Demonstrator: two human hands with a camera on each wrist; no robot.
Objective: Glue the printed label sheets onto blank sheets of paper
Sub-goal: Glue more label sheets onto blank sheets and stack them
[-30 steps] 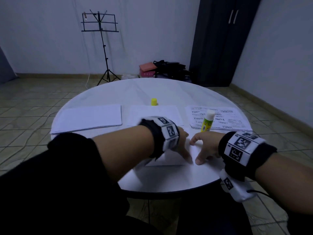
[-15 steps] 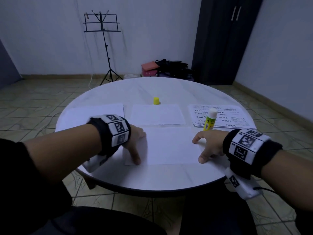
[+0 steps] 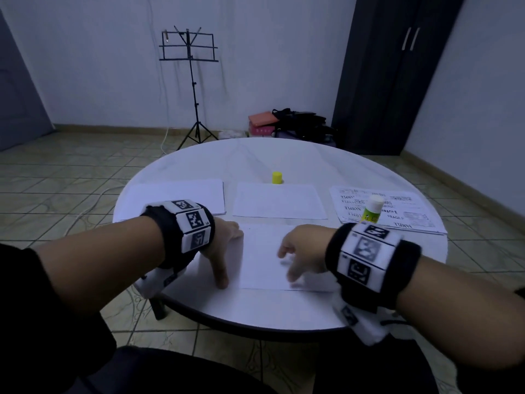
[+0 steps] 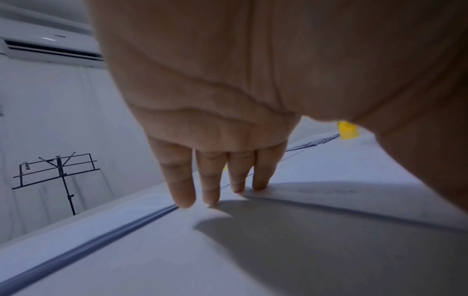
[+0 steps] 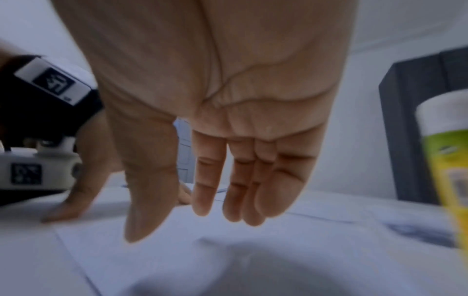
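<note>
Since the frame half a second back, my right hand (image 3: 305, 253) has slid leftward from the sheet's right edge to over its middle, while my left hand (image 3: 224, 245) stays at the left edge. Left fingers (image 4: 181, 176) are straight and close together, tips pressing on the table and the edge of the near sheet (image 3: 267, 257); right fingers (image 5: 210, 176) hang relaxed and slightly apart just above the paper, holding nothing, and whether they touch it I cannot tell. That near sheet lies flat at the front centre of the round white table (image 3: 284, 157). Beyond it lie a second white sheet (image 3: 278, 200) at centre, a stack of blank sheets (image 3: 176, 199) to the left, and the printed label sheets (image 3: 403, 211) to the right. An uncapped glue stick (image 3: 370, 211) stands upright on the label sheets' near left corner; its yellow cap (image 3: 277, 177) stands apart at the far edge of the central sheet. No container is in view. Room: tiled floor, pale walls, a music stand (image 3: 189, 52) at the back, a dark wardrobe (image 3: 397, 75) to the right, bags (image 3: 295, 120) on the floor between them, an air conditioner (image 4: 48, 48) on the wall
</note>
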